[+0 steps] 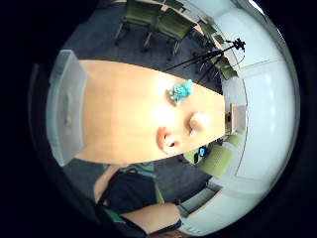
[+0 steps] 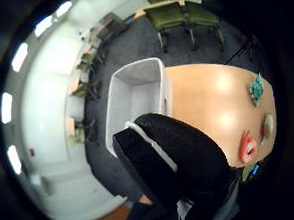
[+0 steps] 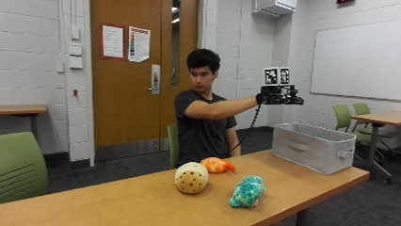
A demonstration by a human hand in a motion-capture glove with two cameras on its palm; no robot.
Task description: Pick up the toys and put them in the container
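Toys: three lay on the table [image 3: 113, 197] in the outside view — a cream spotted toy [image 3: 191, 178], an orange toy [image 3: 216, 165] touching it at about 1 o'clock, and a teal toy [image 3: 247, 191] near it at 4 o'clock. You held your right hand [image 3: 276, 95] raised on an outstretched arm, above and slightly short of the grey container [image 3: 313, 146] at the table's end, well apart from every toy. Nothing showed in the hand; I could not tell how its fingers stood.

Little finger side palm view: camera looked down on the container [image 1: 64, 114] and the distant toys — teal [image 1: 182, 91], cream [image 1: 199, 121], orange [image 1: 168, 140]. This fits a hand parked high.

Thumb side palm view: the glove covered part of the container [image 2: 136, 98], whose visible interior held nothing. Judgement: all three toys remained to be moved.
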